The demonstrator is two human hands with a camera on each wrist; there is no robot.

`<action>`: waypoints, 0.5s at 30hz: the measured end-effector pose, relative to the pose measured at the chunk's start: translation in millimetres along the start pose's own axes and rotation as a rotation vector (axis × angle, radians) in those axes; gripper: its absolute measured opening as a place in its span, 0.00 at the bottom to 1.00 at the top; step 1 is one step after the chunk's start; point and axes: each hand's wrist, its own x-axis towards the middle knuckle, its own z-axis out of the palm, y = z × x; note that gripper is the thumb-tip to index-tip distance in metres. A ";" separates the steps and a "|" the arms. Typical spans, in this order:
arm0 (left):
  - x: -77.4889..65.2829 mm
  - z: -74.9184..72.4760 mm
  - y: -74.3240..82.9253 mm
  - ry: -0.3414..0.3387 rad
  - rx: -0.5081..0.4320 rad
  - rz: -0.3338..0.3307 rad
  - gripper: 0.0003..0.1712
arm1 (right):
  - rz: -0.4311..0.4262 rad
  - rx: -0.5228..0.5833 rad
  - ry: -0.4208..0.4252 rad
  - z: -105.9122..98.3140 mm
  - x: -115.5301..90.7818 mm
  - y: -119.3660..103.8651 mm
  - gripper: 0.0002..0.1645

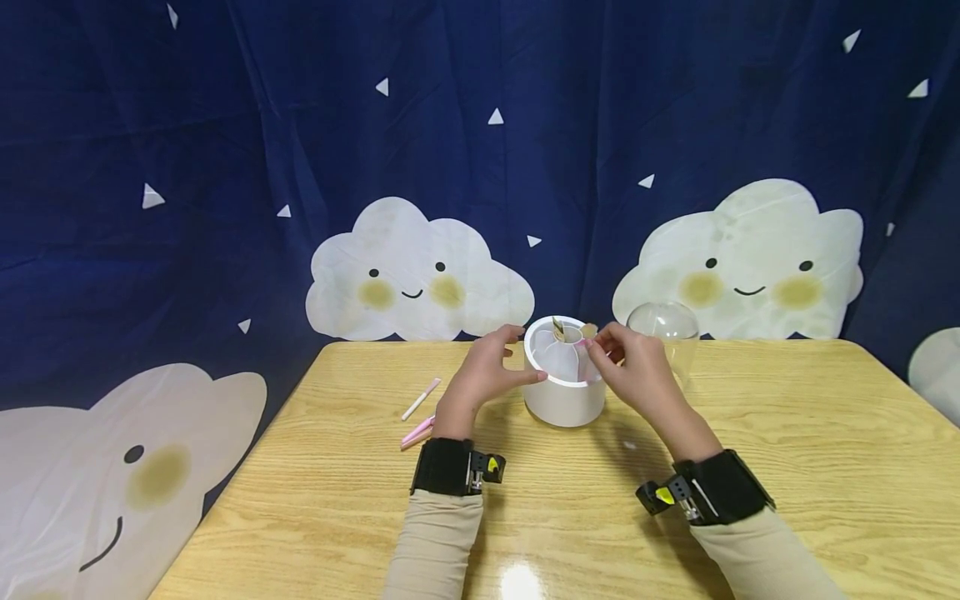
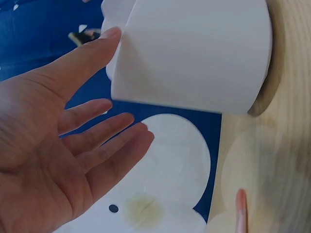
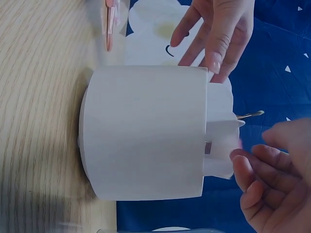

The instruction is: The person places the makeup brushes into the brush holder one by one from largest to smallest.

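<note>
A white round organizer with petal-shaped compartments stands on the table between the hands. My left hand is at its left side, fingers spread and thumb touching the rim; in the left wrist view, the open palm holds nothing. At the organizer's right side, my right hand pinches a small pink item over a compartment. Most of that item is hidden by fingers and compartment walls, and its kind is unclear. A gold-toned thin piece sticks up from the organizer's back.
A clear dome stands behind the right hand. Left of the left hand lie a slim white-and-pink stick, a pink stick and an orange-brown stick. A blue cloud-patterned curtain hangs behind the wooden table.
</note>
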 end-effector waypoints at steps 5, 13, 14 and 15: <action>-5.0 -14.5 -9.6 0.014 0.001 -0.053 0.41 | -0.010 -0.001 0.028 -1.4 0.4 -1.6 0.07; -16.1 -32.3 -32.3 0.045 0.033 -0.222 0.27 | -0.004 -0.002 0.026 -3.5 0.3 -5.3 0.09; -17.9 -33.3 -35.4 0.047 0.052 -0.246 0.24 | -0.004 -0.001 0.026 -3.6 0.3 -5.7 0.10; -19.8 -34.3 -38.9 0.047 0.074 -0.264 0.21 | -0.005 0.000 0.025 -3.7 0.1 -6.1 0.10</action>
